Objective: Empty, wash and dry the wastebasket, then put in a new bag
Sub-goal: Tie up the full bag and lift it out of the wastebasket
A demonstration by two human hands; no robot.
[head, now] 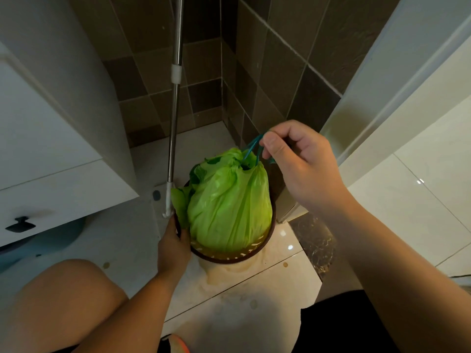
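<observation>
A full light-green trash bag (229, 205) stands tall out of a round brown slotted wastebasket (237, 257) on the tiled floor. The bag's neck is gathered, and a teal drawstring (252, 146) runs up from it. My right hand (303, 164) pinches that drawstring above and to the right of the bag. My left hand (173, 248) grips the wastebasket's rim on its left side. Most of the basket's inside is hidden by the bag.
A metal mop handle (174, 118) leans in the tiled corner just left of the basket. A white cabinet (51, 149) with a black knob hangs at left. A white door frame (382, 98) stands at right. My bare knee (63, 296) is at the lower left.
</observation>
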